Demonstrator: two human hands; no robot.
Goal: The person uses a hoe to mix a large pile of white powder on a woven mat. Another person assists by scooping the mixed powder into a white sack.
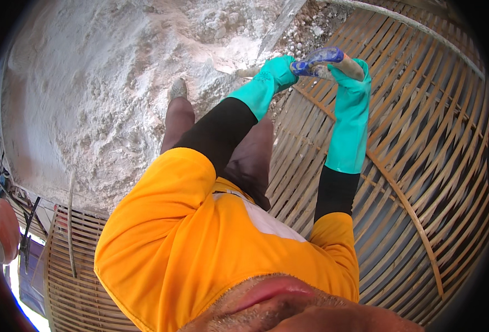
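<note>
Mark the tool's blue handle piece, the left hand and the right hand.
Blue handle piece (pixel 326 54), head view: its blue upper surface.
Left hand (pixel 280 72), head view: its gloved middle.
Right hand (pixel 355 81), head view: its gloved middle.

And there's nothing to read here, not a word, number or sign coming clear! Faint dark marks show on the left green glove (pixel 280 71), too small to call as lettering, and the blue tool handle (pixel 328 53) offers up no legible label either.
</note>
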